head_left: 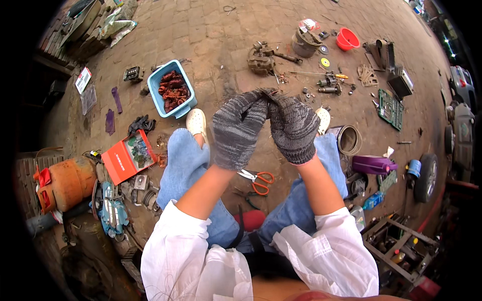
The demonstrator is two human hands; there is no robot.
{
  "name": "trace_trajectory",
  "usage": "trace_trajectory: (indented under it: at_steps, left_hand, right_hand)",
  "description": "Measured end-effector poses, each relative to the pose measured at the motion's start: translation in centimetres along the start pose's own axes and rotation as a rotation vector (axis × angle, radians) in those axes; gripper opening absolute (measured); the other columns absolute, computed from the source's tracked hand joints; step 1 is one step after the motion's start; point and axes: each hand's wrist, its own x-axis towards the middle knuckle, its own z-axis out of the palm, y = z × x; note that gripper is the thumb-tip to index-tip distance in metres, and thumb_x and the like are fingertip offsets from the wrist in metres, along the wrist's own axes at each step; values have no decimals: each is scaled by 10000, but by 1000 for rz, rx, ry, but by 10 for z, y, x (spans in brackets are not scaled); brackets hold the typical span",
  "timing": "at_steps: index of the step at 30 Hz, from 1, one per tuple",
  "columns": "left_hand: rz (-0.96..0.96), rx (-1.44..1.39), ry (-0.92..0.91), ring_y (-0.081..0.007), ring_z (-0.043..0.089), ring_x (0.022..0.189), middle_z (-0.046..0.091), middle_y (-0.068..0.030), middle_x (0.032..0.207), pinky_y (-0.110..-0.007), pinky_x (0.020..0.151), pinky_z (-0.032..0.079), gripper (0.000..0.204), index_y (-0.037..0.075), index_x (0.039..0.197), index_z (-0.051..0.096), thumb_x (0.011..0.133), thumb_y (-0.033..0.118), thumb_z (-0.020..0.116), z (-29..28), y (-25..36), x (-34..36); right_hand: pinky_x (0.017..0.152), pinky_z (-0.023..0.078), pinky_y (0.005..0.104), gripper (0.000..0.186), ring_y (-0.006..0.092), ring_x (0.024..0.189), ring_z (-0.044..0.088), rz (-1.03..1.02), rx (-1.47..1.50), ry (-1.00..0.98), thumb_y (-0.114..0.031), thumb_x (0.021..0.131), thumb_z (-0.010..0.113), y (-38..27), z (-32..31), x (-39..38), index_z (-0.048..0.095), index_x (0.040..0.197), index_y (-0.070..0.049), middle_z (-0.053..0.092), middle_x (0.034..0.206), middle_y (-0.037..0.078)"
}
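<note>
My left hand (pixel 238 128) and my right hand (pixel 293 128), both in dark grey knitted gloves, meet at the centre of the view with fingers closed and tips together. They pinch a small dark thing between them that I cannot make out. On the ground below them lie orange-handled scissors (pixel 262 183) and dark pliers (pixel 246 198). Left of my left hand, a light blue plastic bin (pixel 187 103) holds reddish-brown coiled pieces (pixel 172 90), beside my cream shoe (pixel 196 123). A metal can (pixel 348 138) stands right of my right hand.
Around me lie an orange box of small parts (pixel 120 165), an orange gas cylinder (pixel 73 185), greasy machine parts (pixel 260 62), a grey bucket (pixel 305 45), a red basin (pixel 347 39), a green tool case (pixel 389 110), a purple case (pixel 371 164), a tyre (pixel 427 178) and a metal frame (pixel 394 246).
</note>
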Motion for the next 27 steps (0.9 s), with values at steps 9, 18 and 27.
trace_trajectory:
  at_steps: [9, 18, 27]
  left_hand:
    - [-187, -283, 37, -99, 563, 666, 625, -71, 766, -236, 615, 455, 191, -43, 961, 618, 796, 21, 546, 8, -12, 1]
    - [-102, -241, 36, -107, 572, 661, 621, -80, 785, -243, 617, 463, 197, -23, 980, 624, 806, 27, 547, 4, -7, 2]
    - [-117, -244, 33, -102, 576, 684, 625, -79, 813, -248, 633, 465, 211, 5, 998, 628, 803, 23, 549, -1, 0, -1]
  right_hand:
    - [547, 444, 359, 131, 289, 628, 575, -1, -183, 266, -98, 780, 580, 11, 14, 11, 606, 903, -62, 606, 746, 114]
    - [519, 437, 351, 105, 297, 580, 567, -93, -101, 429, -101, 775, 601, 12, 15, 5, 599, 873, -63, 595, 701, 110]
    - [455, 380, 294, 162, 143, 490, 491, 290, 144, 470, -177, 862, 536, 39, 9, 20, 582, 875, -23, 551, 613, 33]
